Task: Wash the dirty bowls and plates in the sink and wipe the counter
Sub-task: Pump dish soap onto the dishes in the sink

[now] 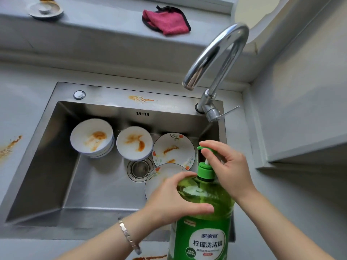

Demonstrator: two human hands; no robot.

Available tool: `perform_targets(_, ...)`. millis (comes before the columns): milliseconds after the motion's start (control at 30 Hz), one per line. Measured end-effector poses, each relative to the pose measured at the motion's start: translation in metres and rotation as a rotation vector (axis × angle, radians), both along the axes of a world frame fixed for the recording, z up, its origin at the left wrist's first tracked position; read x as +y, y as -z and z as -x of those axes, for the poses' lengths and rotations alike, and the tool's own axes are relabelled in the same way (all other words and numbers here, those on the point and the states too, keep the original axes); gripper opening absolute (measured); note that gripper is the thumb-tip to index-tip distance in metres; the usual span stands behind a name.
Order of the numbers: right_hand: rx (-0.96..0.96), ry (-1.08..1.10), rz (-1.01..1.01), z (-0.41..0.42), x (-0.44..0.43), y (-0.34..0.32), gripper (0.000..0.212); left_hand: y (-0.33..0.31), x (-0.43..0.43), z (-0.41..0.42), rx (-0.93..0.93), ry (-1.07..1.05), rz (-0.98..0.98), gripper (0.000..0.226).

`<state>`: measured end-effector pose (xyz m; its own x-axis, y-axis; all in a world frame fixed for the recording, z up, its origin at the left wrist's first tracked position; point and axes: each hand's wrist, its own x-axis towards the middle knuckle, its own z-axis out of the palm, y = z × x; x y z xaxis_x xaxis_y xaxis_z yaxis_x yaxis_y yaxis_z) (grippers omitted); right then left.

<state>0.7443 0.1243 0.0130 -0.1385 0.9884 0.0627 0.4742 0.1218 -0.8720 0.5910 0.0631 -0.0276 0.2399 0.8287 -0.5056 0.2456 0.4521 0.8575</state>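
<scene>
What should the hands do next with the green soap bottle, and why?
Probably press the pump down. The right hand holds it, the left hand grips the soap bottle, and the plates below show orange stains.

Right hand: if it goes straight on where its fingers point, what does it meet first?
The green pump head of the detergent bottle: the right hand seems to rest its fingers on it, though depth is unclear.

Left hand (175, 200) curled in a grip, right hand (228, 167) higher, apparently pinching.
</scene>
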Motion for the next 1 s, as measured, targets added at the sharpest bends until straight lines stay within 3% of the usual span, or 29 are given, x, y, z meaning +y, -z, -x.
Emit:
perform_targets(100, 0.016, 0.044, 0.047, -0.003, -0.027, 0.009, 0.017, 0.002, -0.026, -0.005, 0.004, 0.016, 0.060, 0.094)
perform_targets(333, -0.123, 0.093, 0.133, -0.008, -0.047, 0.025, 0.016, 0.008, -0.038, -0.008, -0.015, 0.088, 0.165, 0.071)
perform_targets(533, -0.163, 0.097, 0.150, -0.005, -0.051, 0.036, 0.015, 0.018, -0.038, -0.005, -0.050, 0.062, 0.217, 0.079)
perform_targets(800, -0.161, 0.039, 0.104, 0.003, -0.039, 0.018, 0.018, 0.009, -0.031, 0.002, -0.092, 0.035, 0.177, 0.084)
perform_targets(1000, -0.033, -0.057, 0.000, 0.046, -0.006, -0.018, 0.019, -0.016, -0.011, 0.045, 0.019, -0.056, 0.005, 0.081)
